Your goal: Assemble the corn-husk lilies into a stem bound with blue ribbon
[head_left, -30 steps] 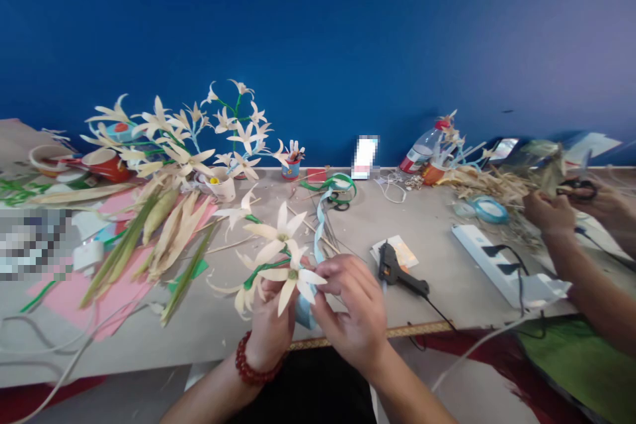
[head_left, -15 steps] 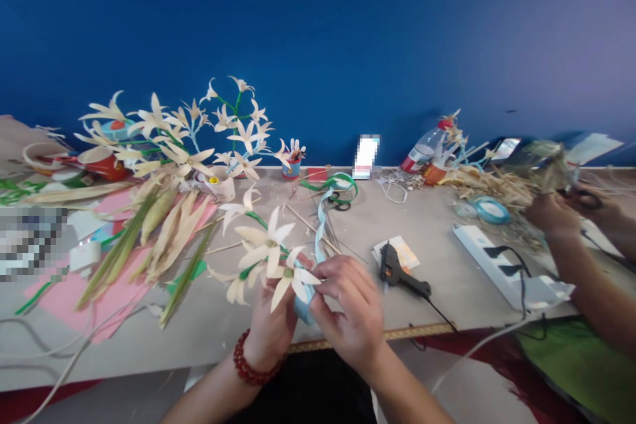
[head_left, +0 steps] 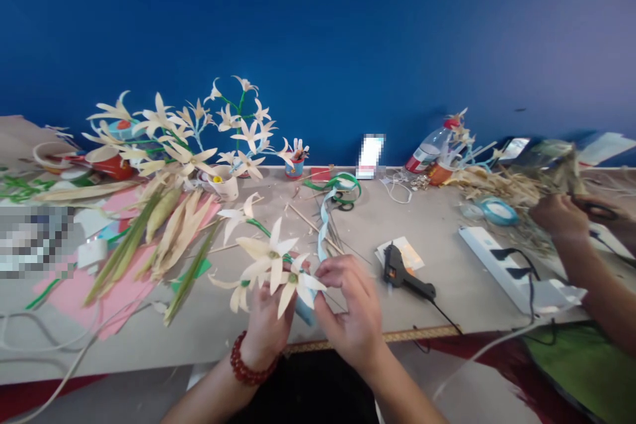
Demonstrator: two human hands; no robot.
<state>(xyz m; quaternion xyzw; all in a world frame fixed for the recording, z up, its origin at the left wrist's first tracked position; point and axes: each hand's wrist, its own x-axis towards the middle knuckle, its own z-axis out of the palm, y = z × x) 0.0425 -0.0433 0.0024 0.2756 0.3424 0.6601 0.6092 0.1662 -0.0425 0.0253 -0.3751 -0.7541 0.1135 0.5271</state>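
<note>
My left hand (head_left: 271, 324), with a red bead bracelet (head_left: 248, 361) at its wrist, is closed round the stem of a spray of cream husk flowers (head_left: 272, 255). Its fingers are partly hidden behind the blossoms. To the right of the front flower (head_left: 295, 283), my right hand (head_left: 350, 301) is bent in a pinch on a light blue ribbon (head_left: 305, 311). What lies right at the fingertips is partly covered. A length of pale blue ribbon (head_left: 324, 228) trails from behind the right hand up the table.
A black glue gun (head_left: 407, 275) lies to the right, near a white power strip (head_left: 497, 265). Dried husks (head_left: 179, 232) and pink paper (head_left: 119, 298) spread at left. More flowers (head_left: 193, 156) stand behind. At far right, another person's hand (head_left: 559, 215) works near scissors (head_left: 599, 209).
The view has shifted slightly, so the table things sit a little further right. My right fingers have moved slightly apart from the front flower; the left hand keeps hold of the flowers.
</note>
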